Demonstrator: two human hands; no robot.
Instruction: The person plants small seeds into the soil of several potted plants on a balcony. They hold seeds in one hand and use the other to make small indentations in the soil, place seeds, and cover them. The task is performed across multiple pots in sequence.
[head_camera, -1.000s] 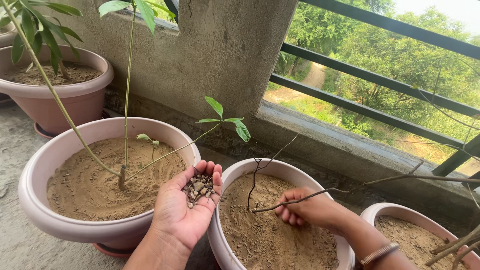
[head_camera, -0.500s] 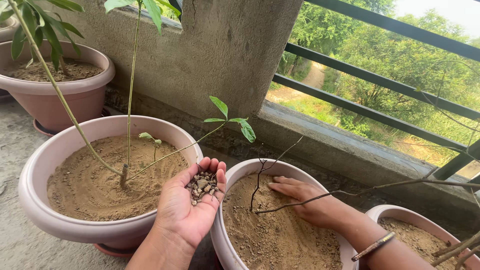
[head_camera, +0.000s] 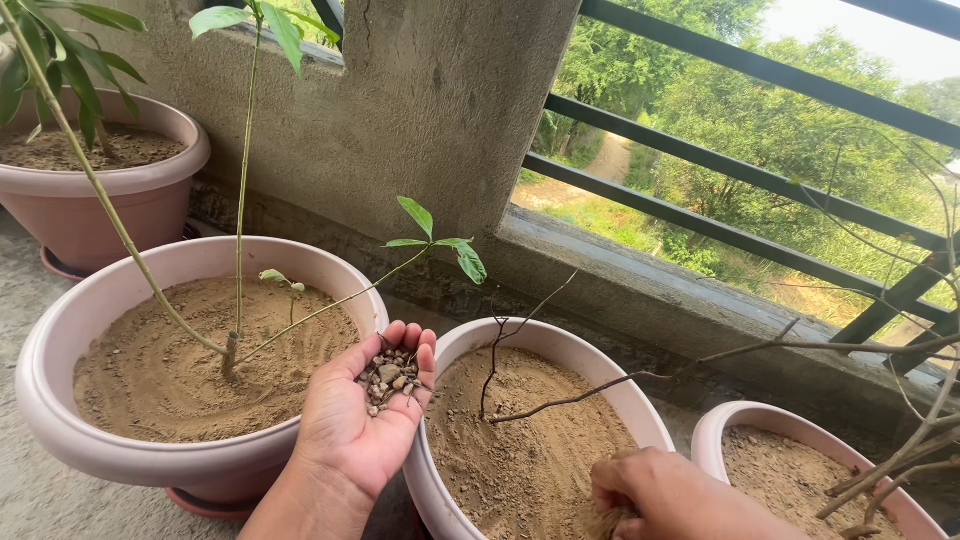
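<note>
My left hand (head_camera: 357, 424) is cupped palm up between two pots, holding a small pile of pebbles (head_camera: 389, 374). My right hand (head_camera: 668, 495) is low in the middle pink pot (head_camera: 455, 345), fingers curled down into the sandy soil (head_camera: 520, 450) near the pot's front right; whether it grips anything is hidden. A bare dark twig (head_camera: 490, 372) stands in that pot, with a long leafless branch (head_camera: 600, 392) reaching across it.
A larger pink pot (head_camera: 60, 330) at left holds thin green stems (head_camera: 240, 200) with leaves. Another pot (head_camera: 75, 205) stands behind it, a third pink pot (head_camera: 715, 425) at right. A concrete wall (head_camera: 430, 110) and dark metal railing (head_camera: 740, 170) close the back.
My right hand has pulled back from the far side of the middle pot's soil to the near right side, fingers now curled into the sand. The left hand stays cupped with pebbles.
</note>
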